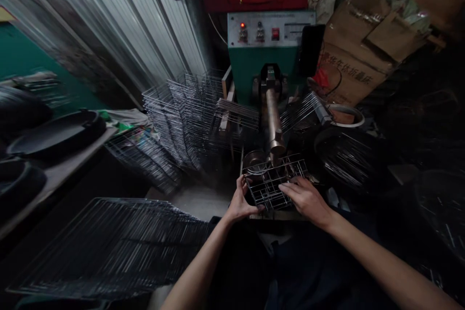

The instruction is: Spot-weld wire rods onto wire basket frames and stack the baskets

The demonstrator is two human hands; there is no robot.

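Note:
A small wire rack (273, 186) of crossed metal rods sits tilted below the copper-coloured arm (273, 121) of a green machine (240, 65) that looks like a spot welder. My left hand (240, 202) grips the rack's left edge, thumb at the near corner and fingers further up the side. On the right side, my right hand (308, 199) holds the rack with its fingers laid over the wires; its thumb is hidden. The arm's tip reaches down to the rack's far part, but I cannot tell whether they touch.
Stacked wire racks (181, 116) stand left of the machine, with a larger stack (119, 247) nearer me. A dark basin of metal rods (345, 160) is at the right. Black pans (58, 135) rest on a left-hand bench. Cardboard boxes (356, 43) lean behind.

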